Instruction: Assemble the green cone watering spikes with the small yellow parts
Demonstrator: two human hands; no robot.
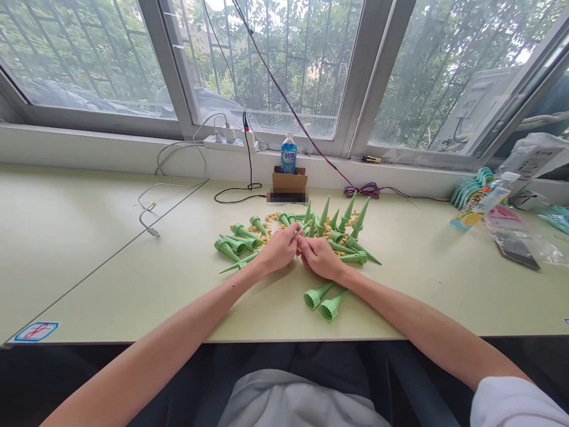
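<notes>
My left hand [281, 248] and my right hand [320, 257] meet over the table, fingertips pinched together. A bit of a green plastic watering spike shows at the fingers of my left hand; the rest is covered. What my right hand pinches is hidden behind its fingers. Around both hands spread several more green watering spikes [240, 244], some lying, others standing point up, such as the tall spike [324, 216]. Small yellow valve pieces [269, 219] are scattered among them. Close to my right wrist, two spikes [329, 309] lie with their threaded open ends toward me.
Behind the pile stands a small cardboard box [290, 181] with a blue bottle [288, 154]. A grey cable [149, 220] lies at left and a coiled red-black wire [362, 190] at back right. A drink bottle [480, 204] and a phone [518, 255] lie at far right.
</notes>
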